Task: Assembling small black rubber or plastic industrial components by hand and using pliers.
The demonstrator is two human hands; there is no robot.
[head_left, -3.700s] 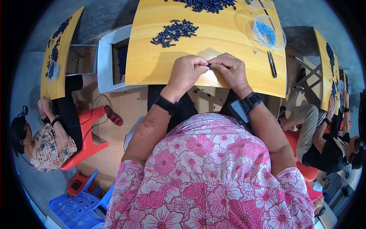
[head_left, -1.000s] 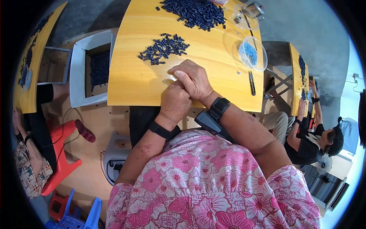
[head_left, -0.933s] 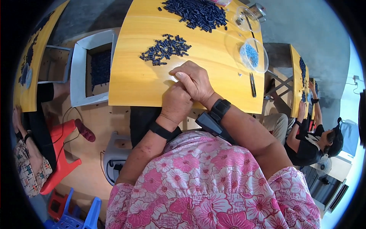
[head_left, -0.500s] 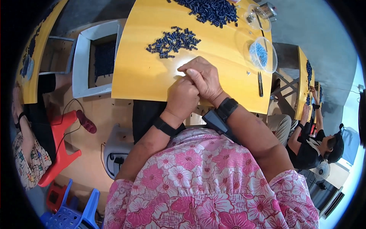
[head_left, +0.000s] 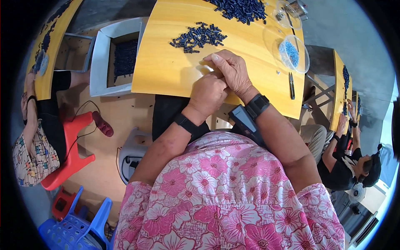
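Over the near edge of the yellow table (head_left: 164, 77), both hands are held together. My left hand (head_left: 209, 93) is curled into a fist, its knuckles upward, and what it holds, if anything, is hidden. My right hand (head_left: 234, 71) lies against its right side and partly over it. Thumb and fingers of that hand are pressed together, pointing left; anything between them is too small to make out. Just beyond the hands lies a small pile of short dark blue tubular pieces (head_left: 199, 38). A larger pile of the same pieces (head_left: 241, 10) spreads at the far edge.
On the table's right side are a clear tub with blue beads (head_left: 289, 53), black thread snips (head_left: 291, 86) and another clear container (head_left: 288, 14). A white box (head_left: 98, 66) holding dark pieces stands left of the table. People work at tables on both sides, near a red stool (head_left: 68, 154).
The view has shifted, so the table and piles appear farther right and higher. My right thumb and fingertips now stick out more to the left over my left fist. The piles look unchanged.
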